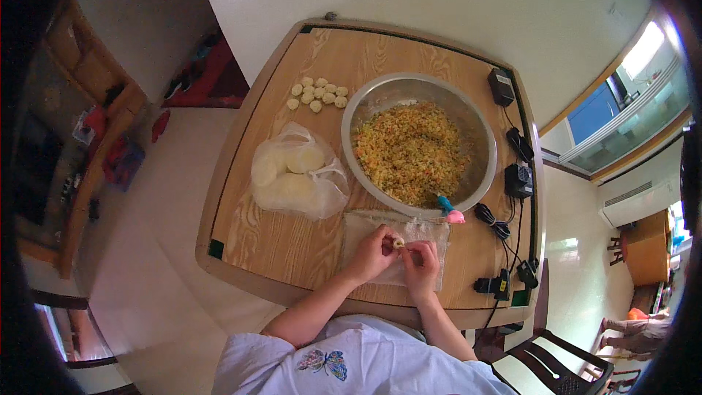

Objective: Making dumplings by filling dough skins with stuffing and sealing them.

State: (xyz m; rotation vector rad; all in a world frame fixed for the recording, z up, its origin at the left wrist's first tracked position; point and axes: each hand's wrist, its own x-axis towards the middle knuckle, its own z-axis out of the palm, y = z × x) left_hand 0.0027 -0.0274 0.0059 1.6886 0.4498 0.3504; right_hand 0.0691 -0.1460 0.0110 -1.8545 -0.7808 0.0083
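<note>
Between my left hand [374, 255] and my right hand [422, 267], the fingertips pinch a small pale dough wrapper [398, 243], gathered into a cup shape. Under my hands lies a pale, translucent mat or sheet [359, 236]. Just beyond is a large stainless steel bowl [485, 175] holding a rice-like filling [411, 153] with green and orange bits. A utensil with a blue and pink handle [445, 206] leans over the bowl's near rim. To the left, a clear plastic bag [332, 189] contains stacks of round, pale wrappers [299, 189]. Several small filled dumplings [318, 93] sit behind the bag.
Black power adapters [518, 181] and a coiled cord [491, 222] lie along the right edge of the wooden table [274, 241]. A white wall rises behind it. At lower right stands a dark chair [554, 367], with another person's legs [630, 334] farther off.
</note>
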